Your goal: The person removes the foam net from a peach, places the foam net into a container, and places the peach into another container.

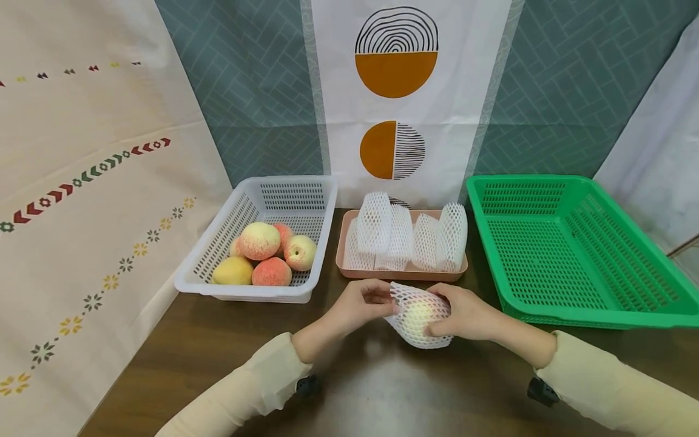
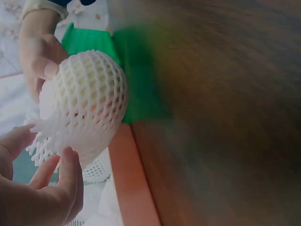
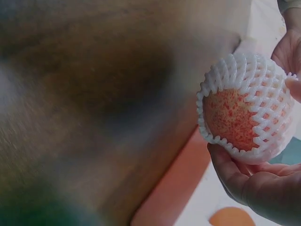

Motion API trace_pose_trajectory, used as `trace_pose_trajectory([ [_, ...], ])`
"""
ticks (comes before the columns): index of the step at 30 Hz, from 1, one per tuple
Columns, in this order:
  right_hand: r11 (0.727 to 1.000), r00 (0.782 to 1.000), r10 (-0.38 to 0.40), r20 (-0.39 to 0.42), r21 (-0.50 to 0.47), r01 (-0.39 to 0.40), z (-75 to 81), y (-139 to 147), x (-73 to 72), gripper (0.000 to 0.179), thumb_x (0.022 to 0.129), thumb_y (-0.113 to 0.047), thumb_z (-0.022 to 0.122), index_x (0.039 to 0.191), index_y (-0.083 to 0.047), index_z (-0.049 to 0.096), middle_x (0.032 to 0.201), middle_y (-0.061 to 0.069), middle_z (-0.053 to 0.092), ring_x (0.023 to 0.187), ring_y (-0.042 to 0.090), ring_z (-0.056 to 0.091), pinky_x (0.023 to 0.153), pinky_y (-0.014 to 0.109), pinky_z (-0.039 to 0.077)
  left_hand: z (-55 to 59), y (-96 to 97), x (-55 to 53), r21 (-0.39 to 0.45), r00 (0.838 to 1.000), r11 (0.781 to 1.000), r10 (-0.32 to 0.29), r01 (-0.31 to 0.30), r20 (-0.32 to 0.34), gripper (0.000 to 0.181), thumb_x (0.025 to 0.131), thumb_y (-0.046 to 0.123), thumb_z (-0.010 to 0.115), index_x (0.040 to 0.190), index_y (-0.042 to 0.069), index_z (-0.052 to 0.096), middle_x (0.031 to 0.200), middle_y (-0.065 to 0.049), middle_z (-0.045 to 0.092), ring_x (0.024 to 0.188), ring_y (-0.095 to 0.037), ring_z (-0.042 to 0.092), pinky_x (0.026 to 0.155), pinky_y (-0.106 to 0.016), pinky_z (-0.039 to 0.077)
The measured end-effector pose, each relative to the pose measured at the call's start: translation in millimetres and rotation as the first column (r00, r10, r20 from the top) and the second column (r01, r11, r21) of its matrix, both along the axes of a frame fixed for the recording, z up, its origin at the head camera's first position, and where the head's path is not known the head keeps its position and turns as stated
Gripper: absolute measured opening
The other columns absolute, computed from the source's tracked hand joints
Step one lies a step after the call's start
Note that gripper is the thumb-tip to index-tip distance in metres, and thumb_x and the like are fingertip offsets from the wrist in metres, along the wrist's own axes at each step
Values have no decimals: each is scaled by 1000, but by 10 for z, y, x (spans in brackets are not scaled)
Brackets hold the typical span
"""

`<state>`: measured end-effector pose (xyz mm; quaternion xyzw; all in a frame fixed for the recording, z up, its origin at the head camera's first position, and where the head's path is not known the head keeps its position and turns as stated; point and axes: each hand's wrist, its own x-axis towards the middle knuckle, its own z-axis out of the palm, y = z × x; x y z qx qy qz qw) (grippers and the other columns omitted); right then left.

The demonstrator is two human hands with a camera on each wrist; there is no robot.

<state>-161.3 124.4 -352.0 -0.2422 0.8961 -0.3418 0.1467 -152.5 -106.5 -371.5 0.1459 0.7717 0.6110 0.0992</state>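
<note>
Over the table's middle, a peach (image 3: pixel 230 117) sits inside a white foam fruit net (image 1: pixel 409 318). My right hand (image 1: pixel 472 312) grips the netted peach from the right, thumb and fingers spread round it. At the other end, my left hand (image 1: pixel 363 303) pinches the net's loose, narrower end between thumb and fingertips. Red-speckled skin shows through the net's round opening in the right wrist view. From the left wrist view, the mesh covers the pale yellow side of the fruit, and the left fingers (image 2: pixel 68 172) lie along its gathered edge.
A white basket (image 1: pixel 248 291) at the left holds several peaches (image 1: pixel 260 241). Behind the hands, a pink tray (image 1: pixel 401 275) carries several foam nets (image 1: pixel 452 237). The green basket (image 1: pixel 557 309) stands to the right. Patterned cloths hang behind and at the left.
</note>
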Motion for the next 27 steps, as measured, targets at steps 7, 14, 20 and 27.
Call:
trace_pose_trajectory([
  [7, 1000, 1000, 24, -15, -17, -24, -153, -28, 12, 61, 65, -26, 76, 115, 2, 56, 100, 5, 62, 84, 14, 54, 71, 29, 48, -93, -67, 8, -87, 1000, 996, -14, 13, -4, 32, 78, 4, 75, 105, -10, 64, 94, -21, 68, 74, -5, 59, 67, -16, 50],
  [14, 998, 998, 43, -36, -42, -44, -212, 7, 9, 64, 67, -29, 77, 120, 1, 57, 105, 6, 64, 87, 14, 55, 72, 28, 48, -152, -43, 11, -24, 999, 1000, -20, 21, 46, 29, 79, 1, 73, 104, -10, 64, 95, -21, 69, 77, -7, 63, 69, -20, 53],
  [20, 993, 992, 105, -72, -49, -109, -286, 60, -9, 70, 68, -34, 82, 123, 1, 58, 105, 6, 67, 88, 12, 58, 71, 24, 49, -179, -14, 46, 39, 986, 998, -58, 53, 154, 31, 78, -3, 73, 106, -11, 60, 97, -19, 69, 80, -10, 64, 69, -26, 56],
  [27, 987, 983, 160, -90, -10, -162, -297, 66, -66, 75, 62, -35, 87, 121, 2, 60, 103, 5, 69, 85, 8, 59, 71, 23, 50, -160, -52, 19, 48, 966, 991, -135, 128, 221, 44, 79, -7, 70, 120, -11, 54, 113, -25, 62, 98, -25, 66, 72, -35, 58],
])
